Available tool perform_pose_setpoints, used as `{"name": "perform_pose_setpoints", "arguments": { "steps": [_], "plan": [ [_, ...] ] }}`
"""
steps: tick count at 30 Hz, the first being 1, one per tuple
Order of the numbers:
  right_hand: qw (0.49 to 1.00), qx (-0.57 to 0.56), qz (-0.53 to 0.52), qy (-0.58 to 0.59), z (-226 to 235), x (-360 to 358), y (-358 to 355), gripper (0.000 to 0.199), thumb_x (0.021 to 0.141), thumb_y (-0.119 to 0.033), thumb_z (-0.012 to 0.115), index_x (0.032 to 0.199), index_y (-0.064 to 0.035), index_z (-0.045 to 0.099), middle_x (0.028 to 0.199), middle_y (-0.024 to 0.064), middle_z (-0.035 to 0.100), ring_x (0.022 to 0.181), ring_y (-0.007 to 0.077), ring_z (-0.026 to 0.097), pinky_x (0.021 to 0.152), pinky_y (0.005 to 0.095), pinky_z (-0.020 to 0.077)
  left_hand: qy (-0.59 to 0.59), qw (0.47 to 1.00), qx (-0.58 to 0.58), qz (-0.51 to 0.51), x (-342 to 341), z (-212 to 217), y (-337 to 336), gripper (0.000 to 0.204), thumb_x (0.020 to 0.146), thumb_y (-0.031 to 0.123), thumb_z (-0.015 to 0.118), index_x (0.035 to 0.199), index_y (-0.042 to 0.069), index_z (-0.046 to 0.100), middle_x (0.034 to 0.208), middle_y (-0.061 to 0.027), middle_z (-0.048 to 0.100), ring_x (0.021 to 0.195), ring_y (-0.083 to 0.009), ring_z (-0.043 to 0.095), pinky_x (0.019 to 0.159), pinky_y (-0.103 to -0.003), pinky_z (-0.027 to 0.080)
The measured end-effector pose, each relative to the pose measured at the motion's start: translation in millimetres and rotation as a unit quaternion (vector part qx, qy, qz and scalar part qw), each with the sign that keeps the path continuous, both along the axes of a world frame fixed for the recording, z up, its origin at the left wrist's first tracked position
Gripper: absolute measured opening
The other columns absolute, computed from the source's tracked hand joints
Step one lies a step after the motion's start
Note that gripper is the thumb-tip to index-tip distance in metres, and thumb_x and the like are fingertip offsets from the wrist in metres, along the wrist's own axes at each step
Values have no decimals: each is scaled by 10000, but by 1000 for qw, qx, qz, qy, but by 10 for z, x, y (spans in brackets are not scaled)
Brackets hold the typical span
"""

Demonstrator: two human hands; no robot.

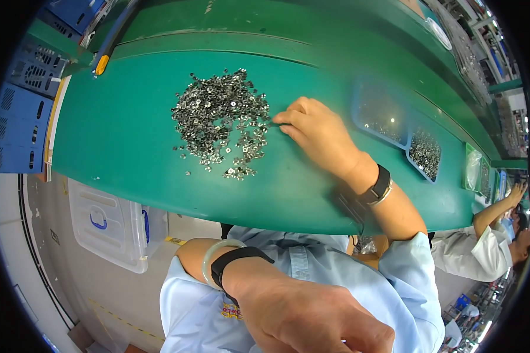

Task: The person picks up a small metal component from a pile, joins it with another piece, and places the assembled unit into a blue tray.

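Note:
A loose pile of small silvery metal parts (221,112) lies spread on the green tabletop. At the pile's right edge is my right hand (315,129), its thumb and index fingertips close together in a pinch and the other fingers curled. Whatever sits between those fingertips is too small to make out. My left hand (318,312) is raised away from the table, in front of my blue shirt. Its fingers are bent inward, partly cut off by the lower edge, so anything in them is hidden.
To the right stand a blue-rimmed tray (388,136) with a few parts and a fuller blue bin (423,154). A yellow-and-black cutter (102,63) lies at the back left, near blue crates (20,126). A lidded clear box (109,226) is below. Another person (483,250) works at far right.

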State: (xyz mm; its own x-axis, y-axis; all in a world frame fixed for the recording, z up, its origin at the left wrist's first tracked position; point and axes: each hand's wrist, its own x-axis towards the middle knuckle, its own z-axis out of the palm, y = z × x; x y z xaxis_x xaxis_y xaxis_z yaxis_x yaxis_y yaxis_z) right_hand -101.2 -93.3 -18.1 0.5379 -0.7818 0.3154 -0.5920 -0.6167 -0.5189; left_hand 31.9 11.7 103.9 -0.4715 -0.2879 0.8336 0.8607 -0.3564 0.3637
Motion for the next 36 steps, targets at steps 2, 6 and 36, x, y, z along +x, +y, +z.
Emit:
{"name": "perform_pose_setpoints", "arguments": {
  "steps": [2, 6, 36],
  "plan": [
    [999, -18, 3, 34, -25, 90, -44, 168, 779, -96, 648, 946, -104, 635, 849, 62, 565, 833, 268, 553, 734, 361, 471, -7, 1000, -1, -4, 62, -39, 9, 269, 890, -21, 530, 1130, 12, 646, 906, -120, 555, 645, -193, 539, 519, -268, 413],
    [998, -14, 5, 61, -43, 151, -51, 163, 775, -121, 657, 933, -95, 629, 849, 62, 564, 840, 259, 550, 732, 360, 472, -7, 999, 42, -21, 141, -78, 4, 269, 891, -19, 525, 1131, 7, 643, 916, -136, 553, 647, -210, 541, 524, -278, 422],
    [979, 79, -20, -188, 409, -726, 772, 162, 769, -16, 669, 928, -31, 641, 841, 77, 614, 777, 226, 603, 656, 317, 495, -531, 759, 285, 245, -154, -1098, -248, 147, 934, 141, 538, 1021, 24, 556, 782, -48, 605, 607, -82, 544, 524, -204, 428]
  ]
}}
